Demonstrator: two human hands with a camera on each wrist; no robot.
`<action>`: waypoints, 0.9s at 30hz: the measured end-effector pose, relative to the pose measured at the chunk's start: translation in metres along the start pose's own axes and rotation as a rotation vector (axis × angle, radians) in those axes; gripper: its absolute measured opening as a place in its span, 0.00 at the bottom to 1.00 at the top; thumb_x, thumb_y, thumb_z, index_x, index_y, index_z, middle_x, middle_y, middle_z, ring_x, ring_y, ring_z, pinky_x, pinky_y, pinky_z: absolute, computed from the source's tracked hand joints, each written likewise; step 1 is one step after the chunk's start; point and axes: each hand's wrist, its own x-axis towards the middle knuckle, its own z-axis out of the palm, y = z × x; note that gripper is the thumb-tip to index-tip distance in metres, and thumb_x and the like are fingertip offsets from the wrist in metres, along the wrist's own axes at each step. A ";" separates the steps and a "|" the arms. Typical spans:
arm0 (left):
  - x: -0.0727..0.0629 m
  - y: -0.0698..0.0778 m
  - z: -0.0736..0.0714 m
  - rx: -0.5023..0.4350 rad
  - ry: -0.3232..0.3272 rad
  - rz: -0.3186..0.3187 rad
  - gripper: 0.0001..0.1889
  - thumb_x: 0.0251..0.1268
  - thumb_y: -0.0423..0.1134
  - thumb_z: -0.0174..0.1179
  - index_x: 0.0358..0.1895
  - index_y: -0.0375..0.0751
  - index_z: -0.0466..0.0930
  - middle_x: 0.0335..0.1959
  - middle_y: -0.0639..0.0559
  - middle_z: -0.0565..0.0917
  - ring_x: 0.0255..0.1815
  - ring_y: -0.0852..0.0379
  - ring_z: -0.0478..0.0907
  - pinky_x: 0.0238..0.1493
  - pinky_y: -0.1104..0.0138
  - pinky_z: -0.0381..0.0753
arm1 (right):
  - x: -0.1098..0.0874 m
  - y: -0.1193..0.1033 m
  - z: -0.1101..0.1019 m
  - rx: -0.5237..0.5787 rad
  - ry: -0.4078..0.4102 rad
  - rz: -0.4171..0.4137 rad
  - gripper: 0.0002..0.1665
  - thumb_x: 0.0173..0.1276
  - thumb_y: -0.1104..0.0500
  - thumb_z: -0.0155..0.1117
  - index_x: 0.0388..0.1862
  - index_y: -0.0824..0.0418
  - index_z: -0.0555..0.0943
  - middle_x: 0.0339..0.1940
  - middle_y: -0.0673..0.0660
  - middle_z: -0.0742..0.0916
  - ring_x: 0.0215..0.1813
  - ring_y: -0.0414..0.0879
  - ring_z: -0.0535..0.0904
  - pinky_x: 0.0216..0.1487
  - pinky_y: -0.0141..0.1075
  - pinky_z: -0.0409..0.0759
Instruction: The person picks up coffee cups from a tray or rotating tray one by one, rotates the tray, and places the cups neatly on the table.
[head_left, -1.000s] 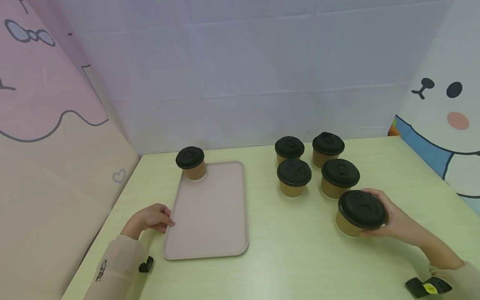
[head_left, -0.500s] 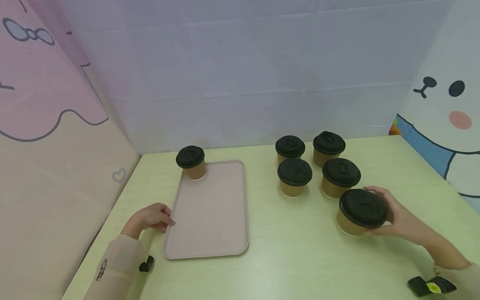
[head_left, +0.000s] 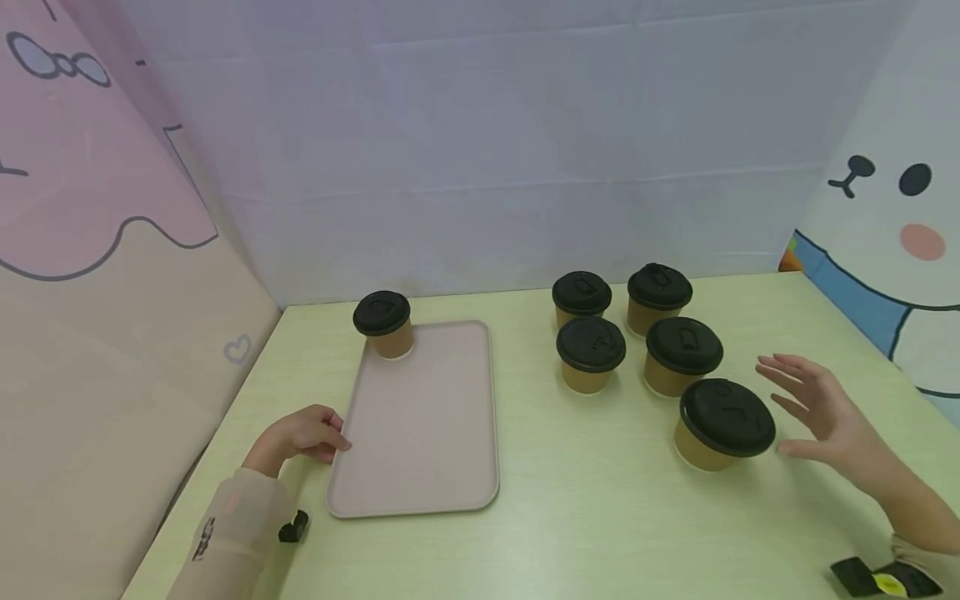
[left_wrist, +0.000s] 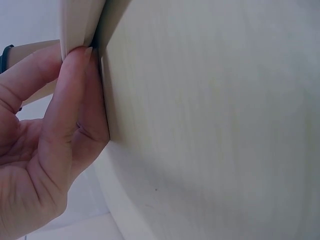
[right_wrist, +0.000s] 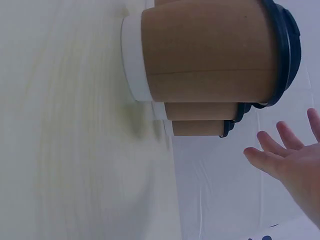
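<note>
My left hand (head_left: 303,433) pinches the left edge of a pale pink tray (head_left: 423,425). In the left wrist view, fingers of the left hand (left_wrist: 47,130) lie at the tray's rim (left_wrist: 80,25). One brown paper cup with a black lid (head_left: 386,325) stands on the tray's far left corner. My right hand (head_left: 832,417), fingers spread, is just right of the nearest lidded paper cup (head_left: 722,427) and apart from it. That cup (right_wrist: 210,52) fills the top of the right wrist view, with the right hand (right_wrist: 292,160) below its lid.
Several more lidded cups stand behind the nearest one: a near-right cup (head_left: 681,358), a near-left cup (head_left: 589,357), a far-right cup (head_left: 657,300) and a far-left cup (head_left: 580,298). A pale curtain (head_left: 487,150) hangs along the table's back edge.
My right hand has let go of the nearest cup and drawn back to the right, its fingers spreading. That cup stays on the table. The left hand and tray have not moved.
</note>
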 end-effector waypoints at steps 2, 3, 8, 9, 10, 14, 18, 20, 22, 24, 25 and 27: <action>0.000 0.000 0.000 0.002 0.002 0.000 0.09 0.52 0.27 0.60 0.31 0.34 0.68 0.24 0.53 0.72 0.20 0.64 0.74 0.27 0.72 0.78 | 0.002 -0.004 0.003 0.037 0.057 -0.038 0.51 0.48 0.85 0.58 0.68 0.77 0.44 0.71 0.57 0.63 0.71 0.40 0.59 0.63 0.21 0.62; 0.000 0.000 0.000 0.003 0.003 0.000 0.09 0.52 0.27 0.60 0.31 0.35 0.68 0.24 0.53 0.72 0.20 0.64 0.73 0.26 0.72 0.78 | 0.003 -0.006 0.005 0.040 0.094 -0.045 0.48 0.50 0.85 0.56 0.67 0.78 0.45 0.70 0.57 0.64 0.70 0.40 0.60 0.63 0.22 0.62; 0.000 0.000 0.000 0.008 0.006 0.002 0.09 0.52 0.27 0.60 0.31 0.34 0.68 0.24 0.53 0.72 0.20 0.64 0.74 0.27 0.72 0.79 | 0.011 -0.020 0.018 0.020 0.282 -0.053 0.36 0.55 0.86 0.49 0.64 0.80 0.54 0.65 0.59 0.71 0.67 0.43 0.65 0.63 0.23 0.65; 0.000 -0.001 0.000 0.010 0.005 0.003 0.09 0.52 0.27 0.60 0.32 0.33 0.68 0.24 0.53 0.73 0.20 0.64 0.74 0.27 0.72 0.79 | 0.013 -0.023 0.021 0.006 0.325 -0.033 0.34 0.55 0.86 0.49 0.63 0.80 0.56 0.63 0.59 0.73 0.66 0.42 0.67 0.61 0.23 0.67; 0.001 -0.001 0.000 0.011 0.004 0.004 0.09 0.52 0.27 0.60 0.32 0.33 0.68 0.24 0.53 0.73 0.20 0.64 0.74 0.27 0.72 0.79 | 0.014 -0.025 0.024 -0.006 0.367 -0.006 0.32 0.56 0.85 0.49 0.62 0.79 0.59 0.62 0.58 0.74 0.65 0.41 0.68 0.60 0.22 0.68; 0.002 -0.002 -0.001 0.013 0.002 0.008 0.09 0.52 0.28 0.60 0.32 0.33 0.68 0.25 0.53 0.73 0.20 0.64 0.74 0.27 0.72 0.79 | 0.020 -0.038 0.032 -0.088 0.519 0.183 0.26 0.59 0.79 0.54 0.58 0.71 0.69 0.54 0.49 0.80 0.57 0.32 0.75 0.52 0.17 0.71; 0.002 -0.002 -0.002 0.016 0.004 0.003 0.09 0.52 0.28 0.61 0.32 0.33 0.68 0.24 0.53 0.73 0.20 0.64 0.74 0.27 0.72 0.79 | 0.023 -0.045 0.040 -0.087 0.581 0.250 0.22 0.61 0.75 0.56 0.55 0.70 0.71 0.50 0.46 0.83 0.52 0.30 0.77 0.49 0.16 0.72; 0.002 -0.002 -0.002 0.018 0.003 0.002 0.09 0.52 0.28 0.61 0.32 0.33 0.68 0.24 0.53 0.73 0.20 0.64 0.74 0.27 0.72 0.79 | 0.025 -0.048 0.045 -0.076 0.602 0.233 0.21 0.60 0.75 0.56 0.54 0.71 0.72 0.49 0.48 0.83 0.51 0.31 0.78 0.48 0.17 0.73; 0.002 -0.002 -0.002 0.016 0.003 -0.003 0.09 0.52 0.28 0.61 0.32 0.33 0.68 0.24 0.53 0.73 0.20 0.64 0.74 0.27 0.72 0.79 | 0.028 -0.050 0.050 -0.053 0.618 0.199 0.20 0.60 0.77 0.56 0.52 0.72 0.73 0.49 0.50 0.83 0.52 0.33 0.78 0.48 0.19 0.74; 0.002 -0.001 -0.002 0.015 0.002 -0.003 0.09 0.52 0.28 0.61 0.32 0.33 0.68 0.24 0.53 0.73 0.20 0.64 0.74 0.27 0.72 0.79 | 0.031 -0.052 0.056 -0.037 0.631 0.158 0.19 0.59 0.78 0.54 0.50 0.73 0.73 0.48 0.52 0.83 0.52 0.35 0.78 0.49 0.19 0.74; 0.002 -0.001 -0.002 0.014 0.002 -0.003 0.09 0.52 0.28 0.61 0.32 0.33 0.69 0.24 0.53 0.73 0.20 0.64 0.74 0.27 0.72 0.79 | 0.033 -0.053 0.059 -0.028 0.637 0.137 0.18 0.59 0.79 0.54 0.50 0.74 0.73 0.47 0.52 0.83 0.52 0.36 0.78 0.49 0.20 0.74; 0.002 -0.001 -0.001 0.014 0.001 -0.001 0.09 0.52 0.28 0.61 0.32 0.33 0.69 0.24 0.53 0.73 0.20 0.64 0.74 0.27 0.72 0.79 | 0.037 -0.055 0.065 -0.007 0.643 0.091 0.18 0.58 0.81 0.52 0.48 0.76 0.73 0.46 0.53 0.84 0.52 0.39 0.79 0.50 0.21 0.75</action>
